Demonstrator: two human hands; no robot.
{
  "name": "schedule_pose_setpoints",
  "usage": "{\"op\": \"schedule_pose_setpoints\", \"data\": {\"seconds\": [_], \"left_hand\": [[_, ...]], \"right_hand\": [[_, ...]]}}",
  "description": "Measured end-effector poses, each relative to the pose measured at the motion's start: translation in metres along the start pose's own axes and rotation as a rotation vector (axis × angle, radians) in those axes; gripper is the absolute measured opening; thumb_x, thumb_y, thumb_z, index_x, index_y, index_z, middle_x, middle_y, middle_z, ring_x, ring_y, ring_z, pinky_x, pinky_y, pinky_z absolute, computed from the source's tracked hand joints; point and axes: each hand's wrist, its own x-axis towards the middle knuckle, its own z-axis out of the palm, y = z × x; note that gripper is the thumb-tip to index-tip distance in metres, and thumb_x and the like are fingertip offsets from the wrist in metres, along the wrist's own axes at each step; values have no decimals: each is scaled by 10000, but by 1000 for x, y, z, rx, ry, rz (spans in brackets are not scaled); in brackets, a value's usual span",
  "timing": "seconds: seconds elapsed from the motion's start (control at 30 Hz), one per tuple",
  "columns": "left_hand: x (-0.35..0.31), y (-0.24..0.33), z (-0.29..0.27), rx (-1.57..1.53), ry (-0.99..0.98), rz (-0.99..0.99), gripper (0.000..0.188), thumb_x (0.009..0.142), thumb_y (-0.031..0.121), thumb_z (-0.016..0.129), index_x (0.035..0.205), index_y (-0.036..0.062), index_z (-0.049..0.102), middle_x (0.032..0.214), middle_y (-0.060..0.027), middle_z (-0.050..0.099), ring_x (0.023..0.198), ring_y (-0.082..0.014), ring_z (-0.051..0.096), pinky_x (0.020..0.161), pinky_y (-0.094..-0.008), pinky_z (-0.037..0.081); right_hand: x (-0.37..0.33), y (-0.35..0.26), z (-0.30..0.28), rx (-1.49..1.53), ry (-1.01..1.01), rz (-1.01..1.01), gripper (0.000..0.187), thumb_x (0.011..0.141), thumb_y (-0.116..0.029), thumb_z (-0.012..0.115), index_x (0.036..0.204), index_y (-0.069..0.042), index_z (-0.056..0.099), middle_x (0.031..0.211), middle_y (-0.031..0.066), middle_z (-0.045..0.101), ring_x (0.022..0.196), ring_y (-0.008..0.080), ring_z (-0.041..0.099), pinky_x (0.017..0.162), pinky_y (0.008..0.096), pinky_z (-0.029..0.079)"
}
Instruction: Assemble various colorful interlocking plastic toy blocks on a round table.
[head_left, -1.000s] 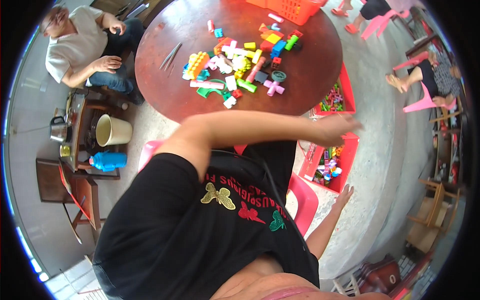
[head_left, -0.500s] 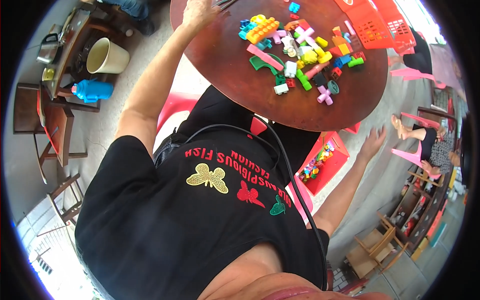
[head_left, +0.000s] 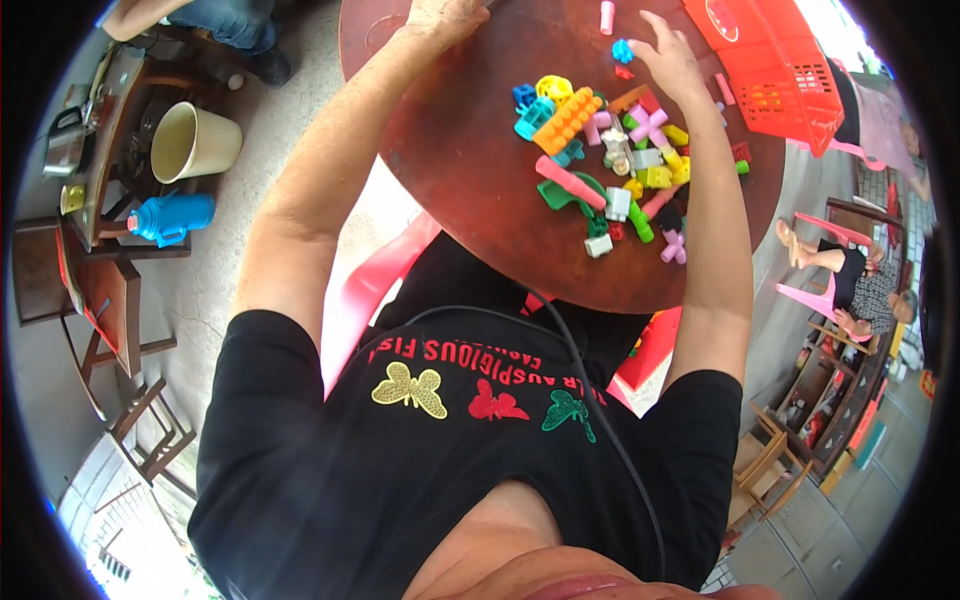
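My left hand (head_left: 445, 14) is at the upper edge of the view over the round brown table (head_left: 430, 130), its fingers partly cut off. Its fingers look closed around something dark and thin, of which only a sliver shows. Farther right, my right hand (head_left: 672, 62) reaches over the table, open, fingers apart. Its fingertips are close to a small blue toy block (head_left: 622, 50); I see nothing held. Below lies a loose pile of coloured plastic building blocks, among them an orange studded block (head_left: 568, 121), a pink tube (head_left: 570, 181) and a yellow block (head_left: 658, 177). My right forearm hides part of the pile.
A red plastic basket (head_left: 765, 65) stands on the table's right side. Beneath the near edge is a red box (head_left: 655, 350). On the left floor are a cream bucket (head_left: 195, 143) and blue thermos (head_left: 172, 217). Other people sit at the right and upper left.
My right hand has risen from beside the table to above its far part. My left hand has shifted right. The table and blocks appear lower in the view.
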Motion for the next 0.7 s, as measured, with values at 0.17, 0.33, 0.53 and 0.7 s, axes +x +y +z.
{"op": "schedule_pose_setpoints", "data": {"seconds": [0.17, 0.33, 0.53, 0.7], "left_hand": [[15, -6, 14, 49, 46, 9, 301, 816, 135, 628, 1107, 93, 564, 1004, -133, 635, 919, -317, 628, 781, -422, 518], [12, -6, 14, -50, 142, 57, 338, 771, 192, 650, 1089, 105, 574, 988, -135, 608, 954, -344, 595, 834, -455, 491], [6, 29, 5, -90, 187, 96, 350, 772, 122, 637, 1114, 132, 560, 1034, -140, 570, 1009, -349, 544, 875, -432, 464], [27, 92, 21, -95, -1, 247, 400, 783, 135, 653, 1166, 125, 536, 1102, -148, 548, 1020, -346, 566, 868, -430, 484]], "right_hand": [[54, -25, 34, -131, -40, 97, 558, 814, -355, 633, 1304, -135, 479, 1134, 212, 583, 1082, 360, 566, 920, 425, 453], [61, -47, 49, -95, 35, 9, 351, 814, -214, 577, 1148, -108, 551, 1132, 182, 597, 1057, 354, 588, 905, 447, 476], [13, -28, -1, 220, 236, -32, 348, 756, -141, 650, 1088, -54, 588, 948, 167, 642, 890, 311, 637, 794, 401, 502], [-71, -23, -51, 431, 307, 20, 232, 802, -111, 625, 1016, -33, 584, 852, 117, 629, 764, 235, 624, 697, 351, 489]]}}
